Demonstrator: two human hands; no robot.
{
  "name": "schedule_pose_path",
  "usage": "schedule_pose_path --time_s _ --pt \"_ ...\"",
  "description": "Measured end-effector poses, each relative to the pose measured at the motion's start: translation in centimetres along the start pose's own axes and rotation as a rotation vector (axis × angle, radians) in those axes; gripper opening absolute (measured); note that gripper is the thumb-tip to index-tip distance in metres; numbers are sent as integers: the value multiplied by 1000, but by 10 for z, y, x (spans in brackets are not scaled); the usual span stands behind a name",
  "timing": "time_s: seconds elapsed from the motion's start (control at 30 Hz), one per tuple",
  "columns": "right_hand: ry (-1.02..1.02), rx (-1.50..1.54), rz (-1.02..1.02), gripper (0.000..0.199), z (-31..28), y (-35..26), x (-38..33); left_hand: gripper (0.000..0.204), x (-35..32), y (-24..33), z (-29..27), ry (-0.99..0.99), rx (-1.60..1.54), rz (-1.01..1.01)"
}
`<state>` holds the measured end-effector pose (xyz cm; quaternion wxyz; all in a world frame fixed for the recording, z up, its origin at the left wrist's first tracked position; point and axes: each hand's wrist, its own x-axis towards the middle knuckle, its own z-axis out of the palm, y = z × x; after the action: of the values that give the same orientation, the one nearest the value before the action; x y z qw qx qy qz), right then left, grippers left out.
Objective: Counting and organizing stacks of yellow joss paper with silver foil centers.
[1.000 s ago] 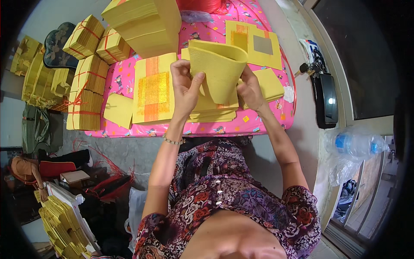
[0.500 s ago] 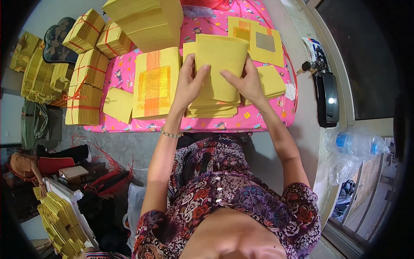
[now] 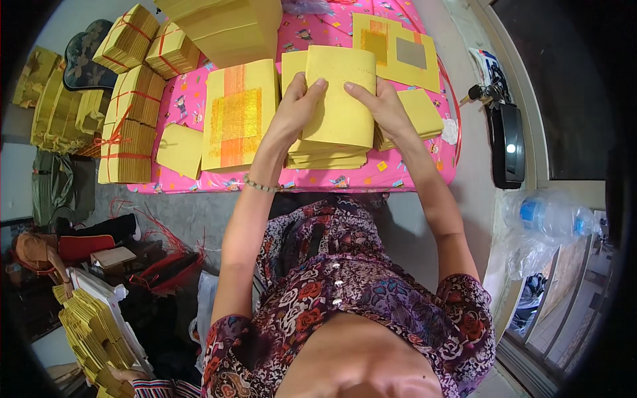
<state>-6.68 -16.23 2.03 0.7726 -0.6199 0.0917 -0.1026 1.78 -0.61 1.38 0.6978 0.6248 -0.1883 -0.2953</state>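
Between my two hands is a folded yellow paper sheet [image 3: 340,123], held by its left and right edges above a low yellow paper stack [image 3: 326,160]. My left hand [image 3: 297,109] grips the left edge with its thumb on the front face. At the right edge my right hand [image 3: 383,109] does the same, thumb on the front and fingers behind. Left of the stack lies a yellow sheet with an orange band and gold foil square [image 3: 237,123]. A smaller pile of folded yellow paper [image 3: 421,114] lies just beyond my right hand.
The pink patterned tabletop [image 3: 179,182] also carries bundles tied with red string [image 3: 129,126], a tall yellow paper stack [image 3: 222,30] and foil-patched sheets [image 3: 419,66]. Keys [image 3: 488,95] and a black case [image 3: 507,149] lie right. Co-workers handle yellow paper piles [image 3: 99,331] at lower left.
The held paper has turned from a slight tilt to nearly straight, its lower edge now showing over the stack. Both hands still hold it. A striped-sleeved co-worker's hand now shows more at lower left.
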Motion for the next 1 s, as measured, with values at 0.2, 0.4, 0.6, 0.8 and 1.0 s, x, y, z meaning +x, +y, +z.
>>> schedule_pose_path --time_s 0.2,0.4,0.6,0.8,1.0 --pt "37 -12 31 40 -2 5 1 37 -3 3 4 -8 -28 8" --pt "29 -18 33 41 -1 3 -1 37 -5 4 7 24 -50 -49" --pt "11 -2 88 40 -4 2 0 26 0 -3 6 33 -77 -41" --pt "-14 11 49 41 -4 5 2 27 2 -6 7 64 -24 -28" --pt "-3 -2 60 43 -3 3 0 27 0 -8 8 62 -19 -26"
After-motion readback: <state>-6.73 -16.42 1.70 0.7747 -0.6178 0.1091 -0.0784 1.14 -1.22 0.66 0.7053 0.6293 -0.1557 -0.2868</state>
